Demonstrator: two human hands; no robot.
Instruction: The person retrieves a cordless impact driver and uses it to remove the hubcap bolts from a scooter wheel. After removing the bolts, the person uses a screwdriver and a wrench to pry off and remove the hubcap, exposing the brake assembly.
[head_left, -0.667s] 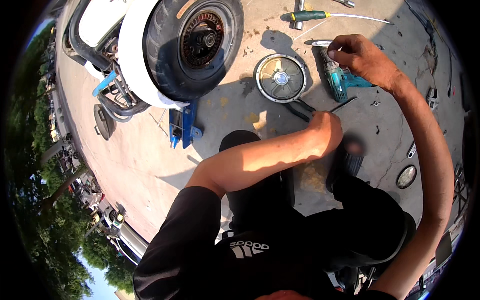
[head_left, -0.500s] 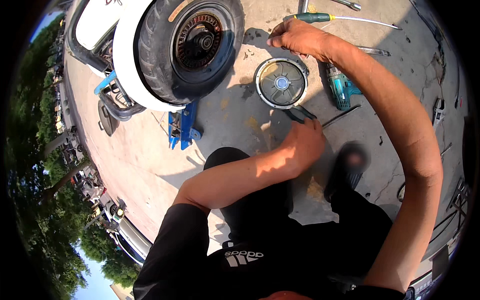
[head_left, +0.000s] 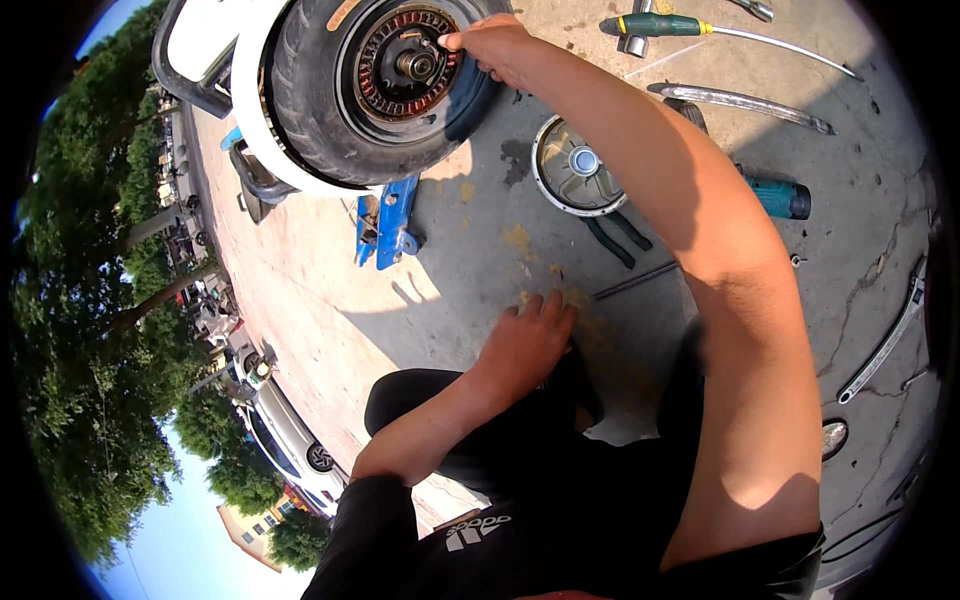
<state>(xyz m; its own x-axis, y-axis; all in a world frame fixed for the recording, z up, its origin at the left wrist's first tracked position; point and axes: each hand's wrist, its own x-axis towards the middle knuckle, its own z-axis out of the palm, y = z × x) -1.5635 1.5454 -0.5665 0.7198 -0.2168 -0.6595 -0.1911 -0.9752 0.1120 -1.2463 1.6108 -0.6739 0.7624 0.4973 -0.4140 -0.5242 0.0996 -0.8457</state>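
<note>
My right hand (head_left: 490, 48) reaches to the exposed hub motor (head_left: 408, 65) of a black-tyred wheel (head_left: 310, 120). Its fingers are pinched together at the rim of the copper windings; whatever they hold is too small to make out. Over my bent knee, my left hand (head_left: 528, 345) hovers with fingers stretched out and nothing in it. On the ground a round metal hub cover (head_left: 553, 185) lies partly behind my right forearm. Dark-handled pliers (head_left: 615, 240) rest against its lower edge, and a thin dark rod (head_left: 635, 280) lies just below them.
A blue metal stand (head_left: 392, 225) is under the white-fendered vehicle (head_left: 255, 100). Toward the far right lie a green-handled screwdriver (head_left: 655, 25), a curved metal lever (head_left: 745, 105) and a teal power tool (head_left: 780, 198), partly hidden by my arm. A wrench (head_left: 885, 335) lies at right.
My right hand has moved left from above the hub cover to the hub motor. The left hand has come away from the pliers and drawn back toward my knee. The view has shifted.
</note>
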